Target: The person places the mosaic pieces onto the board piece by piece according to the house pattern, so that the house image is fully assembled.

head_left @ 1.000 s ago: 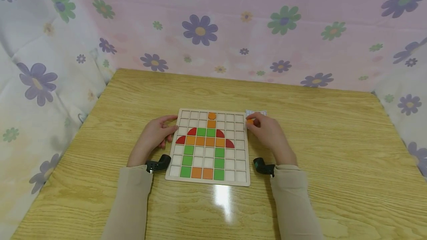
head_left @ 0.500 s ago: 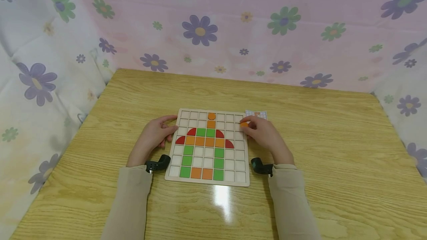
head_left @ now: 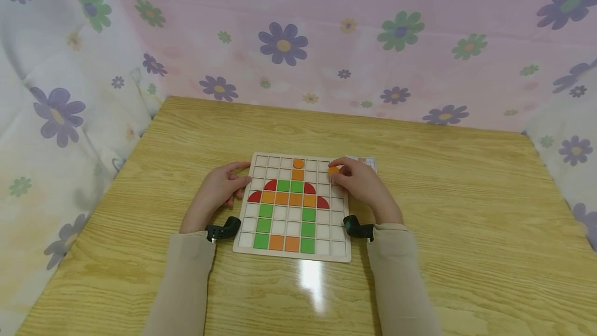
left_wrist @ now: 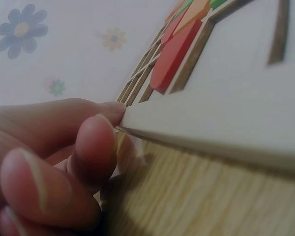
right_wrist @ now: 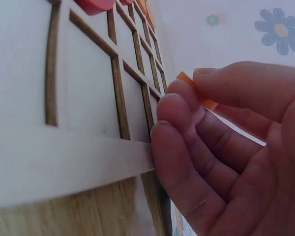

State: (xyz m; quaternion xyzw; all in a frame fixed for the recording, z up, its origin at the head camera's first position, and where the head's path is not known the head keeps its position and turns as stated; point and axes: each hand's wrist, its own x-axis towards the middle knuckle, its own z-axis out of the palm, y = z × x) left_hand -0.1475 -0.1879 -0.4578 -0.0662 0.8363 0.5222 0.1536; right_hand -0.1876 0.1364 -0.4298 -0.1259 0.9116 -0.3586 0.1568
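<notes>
A square wooden grid board (head_left: 339, 249) lies mid-table, with green squares, orange squares, red quarter-round tiles (head_left: 323, 202) and one orange disc (head_left: 298, 163) in its cells. Over its upper right part, my right hand (head_left: 361, 183) pinches a thin orange tile (head_left: 333, 170) between thumb and fingers. In the right wrist view that orange tile (right_wrist: 211, 104) is seen nearly edge-on, its outline mostly covered by the fingers. At the board's left side, my left hand (head_left: 216, 188) has fingertips resting against the edge; the left wrist view shows one fingertip (left_wrist: 115, 109) right at the frame.
A small paper card (head_left: 370, 162) printed with a grid and orange cells lies behind the right hand, partly covered by it. The wood-grain table (head_left: 466, 211) is bordered by a flowered cloth (head_left: 326, 51) at the back and sides. A black camera sits on each wrist.
My right hand has moved leftward from beside the board to over its upper right cells, carrying the orange tile. The left hand has stayed at the board's left edge.
</notes>
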